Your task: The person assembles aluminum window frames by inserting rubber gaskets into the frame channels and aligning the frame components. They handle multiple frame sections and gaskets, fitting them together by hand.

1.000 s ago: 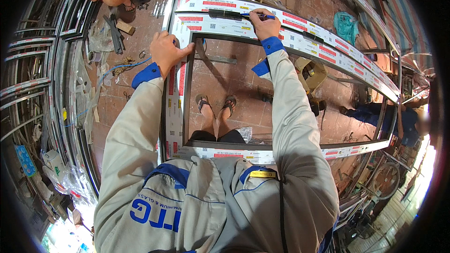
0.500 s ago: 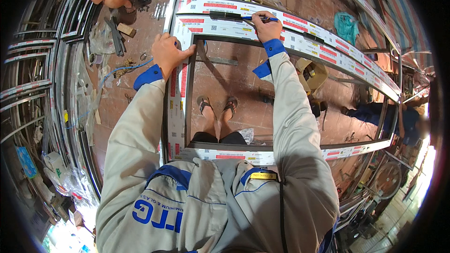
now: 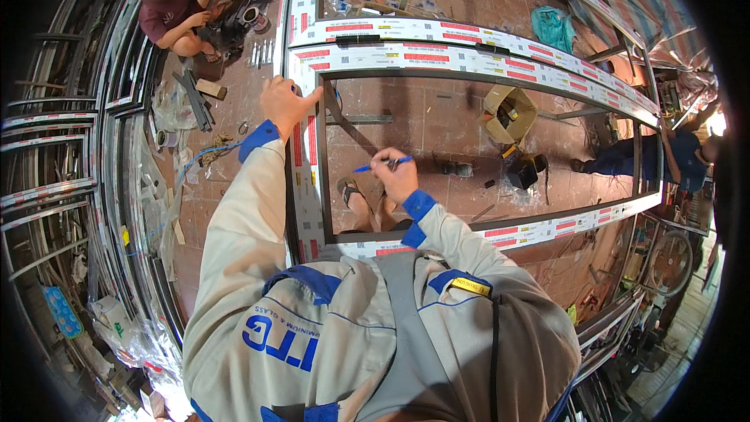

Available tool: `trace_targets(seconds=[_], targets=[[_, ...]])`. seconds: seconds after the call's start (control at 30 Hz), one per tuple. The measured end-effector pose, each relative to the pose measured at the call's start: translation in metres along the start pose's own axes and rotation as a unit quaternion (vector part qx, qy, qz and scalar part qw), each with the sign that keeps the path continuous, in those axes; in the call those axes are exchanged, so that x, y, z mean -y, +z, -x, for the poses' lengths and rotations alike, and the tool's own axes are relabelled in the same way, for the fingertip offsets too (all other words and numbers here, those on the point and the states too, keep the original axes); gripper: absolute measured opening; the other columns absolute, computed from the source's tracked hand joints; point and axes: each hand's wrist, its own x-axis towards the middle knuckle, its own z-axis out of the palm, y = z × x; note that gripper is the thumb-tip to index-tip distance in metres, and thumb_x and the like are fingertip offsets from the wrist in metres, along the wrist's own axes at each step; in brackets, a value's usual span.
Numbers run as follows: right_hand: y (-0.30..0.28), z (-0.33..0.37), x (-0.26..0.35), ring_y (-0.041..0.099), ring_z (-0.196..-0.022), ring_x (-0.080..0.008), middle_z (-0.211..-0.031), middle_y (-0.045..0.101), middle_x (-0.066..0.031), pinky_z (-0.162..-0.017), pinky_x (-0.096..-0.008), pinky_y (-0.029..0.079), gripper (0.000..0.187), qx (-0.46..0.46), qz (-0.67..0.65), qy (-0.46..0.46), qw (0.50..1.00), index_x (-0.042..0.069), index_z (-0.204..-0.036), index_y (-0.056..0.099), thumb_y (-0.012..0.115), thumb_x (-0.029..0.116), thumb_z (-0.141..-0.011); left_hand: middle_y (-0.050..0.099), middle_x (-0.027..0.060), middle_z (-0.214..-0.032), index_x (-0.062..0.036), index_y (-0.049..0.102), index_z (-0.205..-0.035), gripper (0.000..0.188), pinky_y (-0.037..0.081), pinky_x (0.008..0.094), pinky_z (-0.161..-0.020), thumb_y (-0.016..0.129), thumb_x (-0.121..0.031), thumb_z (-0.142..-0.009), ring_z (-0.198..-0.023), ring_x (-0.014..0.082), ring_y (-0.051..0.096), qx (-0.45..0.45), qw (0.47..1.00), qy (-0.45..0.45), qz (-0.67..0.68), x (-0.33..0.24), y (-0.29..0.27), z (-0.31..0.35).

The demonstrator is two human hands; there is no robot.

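A large metal frame (image 3: 314,164), covered in white and red printed protective film, stretches out before me. My left hand (image 3: 286,104) grips its left bar near the upper corner, the thumb lying across the top face. Between the fingers of my right hand (image 3: 397,177) is a blue pen (image 3: 383,164), held over the frame's opening and apart from the bars. Beyond the near frame runs a second filmed bar (image 3: 437,30), parallel to it. A black hinge-like piece (image 3: 358,38) sits along the seam between these two bars.
A person (image 3: 176,19) crouches at far left; another person in dark blue (image 3: 683,158) is at the right. On the floor lie an open cardboard box (image 3: 508,113), a black container (image 3: 528,173), a teal bag (image 3: 552,28) and a wooden block (image 3: 211,88). Stacked frames (image 3: 51,117) line the left.
My right hand has left the far bar with the blue pen and come back toward me, over the opening. My left hand still grips the left bar.
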Motion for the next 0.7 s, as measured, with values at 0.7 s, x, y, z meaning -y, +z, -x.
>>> trace_targets(seconds=[0.7], targets=[[-0.013,0.129,0.097,0.075,-0.090,-0.0123,-0.094,0.074,-0.0038,-0.079,-0.0304,0.060,0.008,0.023,0.018,-0.033,0.999,0.002,-0.112,0.071,0.068,0.007,-0.108,0.070,0.0207,-0.083,-0.0013,0.069,-0.091,0.013,0.054,0.0469,-0.066,0.077,-0.006,-0.081,-0.074,0.0423,0.069,0.228,0.877,0.031,0.423,-0.160,-0.113,0.216]])
